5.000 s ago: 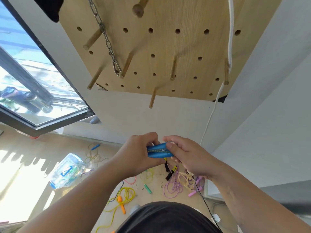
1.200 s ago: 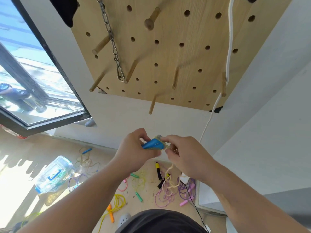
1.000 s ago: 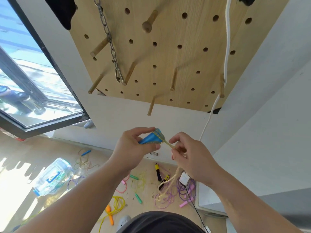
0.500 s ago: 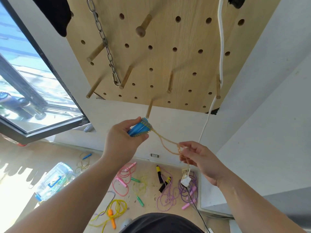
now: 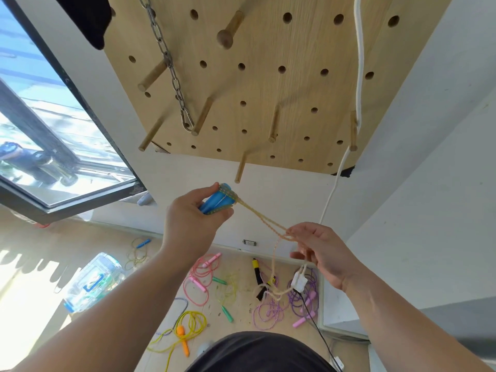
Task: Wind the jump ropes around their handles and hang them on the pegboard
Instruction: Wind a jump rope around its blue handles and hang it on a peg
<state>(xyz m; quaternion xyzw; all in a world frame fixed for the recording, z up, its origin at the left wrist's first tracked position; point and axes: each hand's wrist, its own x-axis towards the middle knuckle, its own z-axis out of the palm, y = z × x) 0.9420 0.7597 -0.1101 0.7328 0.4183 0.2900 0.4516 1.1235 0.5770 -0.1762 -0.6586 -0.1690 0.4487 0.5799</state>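
My left hand (image 5: 192, 224) grips two blue jump-rope handles (image 5: 216, 202) held together, with yellowish rope wound round their top end. From there the rope (image 5: 261, 218) runs taut, down and to the right, to my right hand (image 5: 322, 251), which pinches it between thumb and fingers. The slack drops from that hand toward the floor. Above on the wall is the wooden pegboard (image 5: 268, 84), with several pegs sticking out; the lowest peg (image 5: 239, 170) is just above the handles.
A metal chain (image 5: 171, 68) and a white cord (image 5: 358, 63) hang on the pegboard. Several other jump ropes lie on the floor: pink (image 5: 200, 277), yellow with orange handles (image 5: 185, 336), purple (image 5: 303, 299), green-handled (image 5: 226, 312). A clear plastic box (image 5: 92, 281) lies left. An open window (image 5: 48, 135) is on the left.
My right hand has pulled away from the handles, down and to the right, drawing the rope out taut. My left hand has lifted the blue handles closer to the lowest peg.
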